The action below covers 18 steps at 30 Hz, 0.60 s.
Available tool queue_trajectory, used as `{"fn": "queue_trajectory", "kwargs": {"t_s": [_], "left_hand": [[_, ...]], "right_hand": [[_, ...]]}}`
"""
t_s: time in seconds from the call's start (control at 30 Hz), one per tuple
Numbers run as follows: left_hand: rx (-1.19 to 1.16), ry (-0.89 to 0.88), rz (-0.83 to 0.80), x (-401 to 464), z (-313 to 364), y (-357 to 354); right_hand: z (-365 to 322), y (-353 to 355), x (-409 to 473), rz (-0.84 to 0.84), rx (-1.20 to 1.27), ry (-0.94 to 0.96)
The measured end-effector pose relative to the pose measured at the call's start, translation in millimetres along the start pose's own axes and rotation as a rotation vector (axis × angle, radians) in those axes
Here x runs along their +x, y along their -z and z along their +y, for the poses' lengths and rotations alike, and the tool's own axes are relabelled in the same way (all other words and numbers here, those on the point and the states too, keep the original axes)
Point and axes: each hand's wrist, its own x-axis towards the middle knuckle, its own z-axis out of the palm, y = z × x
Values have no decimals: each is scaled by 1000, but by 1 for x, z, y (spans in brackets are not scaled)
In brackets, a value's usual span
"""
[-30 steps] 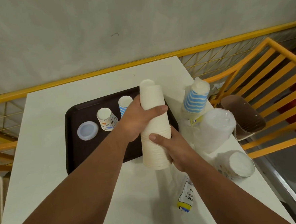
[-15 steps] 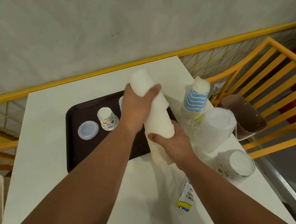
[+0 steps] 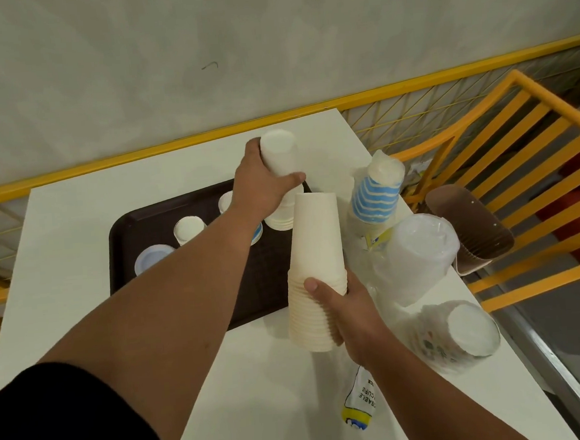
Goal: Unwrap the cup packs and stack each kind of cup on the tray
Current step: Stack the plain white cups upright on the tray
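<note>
My left hand (image 3: 262, 190) grips an upside-down stack of plain white cups (image 3: 279, 158), held over the far right corner of the dark brown tray (image 3: 197, 295). My right hand (image 3: 347, 305) holds a second, taller stack of white cups (image 3: 314, 273) by its lower rims, above the tray's right edge. On the tray stand a patterned cup (image 3: 188, 228), a blue-striped cup (image 3: 227, 202) partly hidden by my forearm, and a pale lid (image 3: 152, 262).
To the right on the white table (image 3: 78, 255) lie wrapped packs: blue-striped cups (image 3: 378, 196), clear cups (image 3: 418, 255), patterned cups (image 3: 458, 335) and brown sleeves (image 3: 467, 228). A torn wrapper (image 3: 360, 404) lies near me. Yellow railings (image 3: 484, 178) border the table.
The single white stack has been split in two. My left hand lifted the upper part away towards the tray's far corner; my right hand kept the lower part.
</note>
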Motion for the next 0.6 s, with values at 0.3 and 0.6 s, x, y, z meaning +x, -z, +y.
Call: {"fn": "queue_trajectory", "kwargs": {"t_s": [0.3, 0.6], "left_hand": [[-473, 121, -75, -66, 24, 24], [-631, 266, -159, -99, 24, 23]], "right_hand": [[-20, 2, 2, -206, 45, -18], [-32, -7, 0, -190, -107, 65]]}}
